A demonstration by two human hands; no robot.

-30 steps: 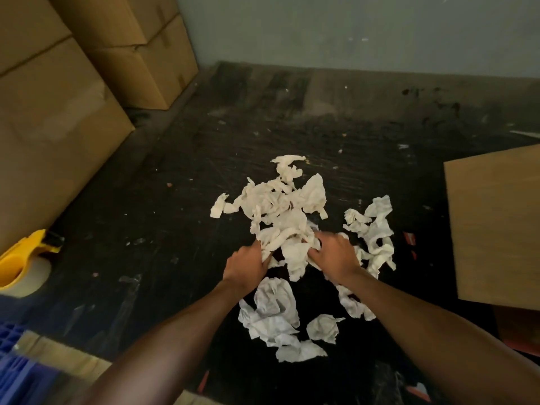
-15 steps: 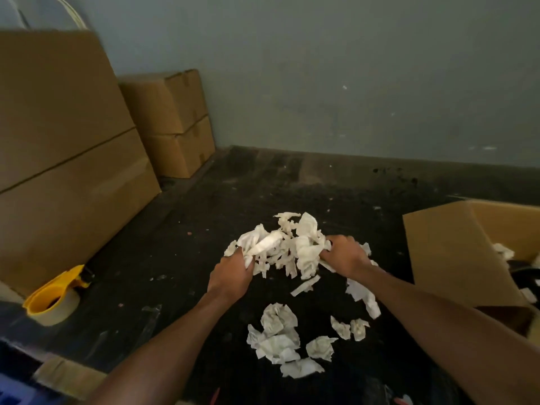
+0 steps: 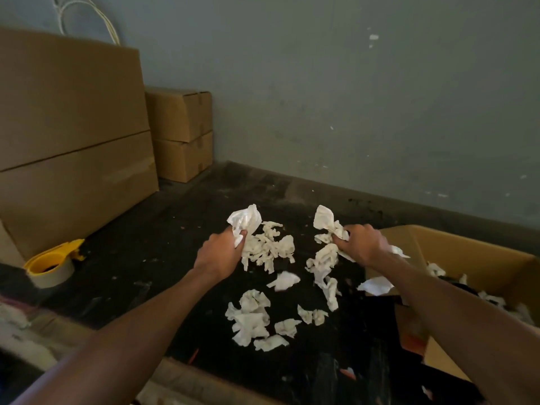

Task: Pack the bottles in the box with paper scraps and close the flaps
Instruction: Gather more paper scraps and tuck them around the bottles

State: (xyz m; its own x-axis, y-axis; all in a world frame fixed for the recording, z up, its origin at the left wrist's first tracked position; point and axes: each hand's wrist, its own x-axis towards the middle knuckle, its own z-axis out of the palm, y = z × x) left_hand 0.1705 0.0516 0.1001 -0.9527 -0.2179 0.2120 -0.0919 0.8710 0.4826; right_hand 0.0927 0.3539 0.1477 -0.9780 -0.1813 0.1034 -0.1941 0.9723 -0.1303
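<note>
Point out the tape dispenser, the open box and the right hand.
tape dispenser [image 3: 49,266]: head view, yellow body.
open box [image 3: 479,255]: head view, inner wall.
right hand [image 3: 363,244]: head view, back of hand.

Paper scraps [image 3: 264,249]: white, crumpled, matt. Box [image 3: 479,252]: brown corrugated cardboard, matt. Table [image 3: 163,238]: black, scuffed, faint sheen. Tape dispenser [image 3: 55,260]: yellow glossy plastic. Wall [image 3: 350,97]: grey-green, matt, chipped.

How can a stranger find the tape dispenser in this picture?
Start at the tall stacked cardboard boxes on the left. At their foot, on the dark floor, sits the tape dispenser. It is the only yellow thing, holding a pale roll.
</note>
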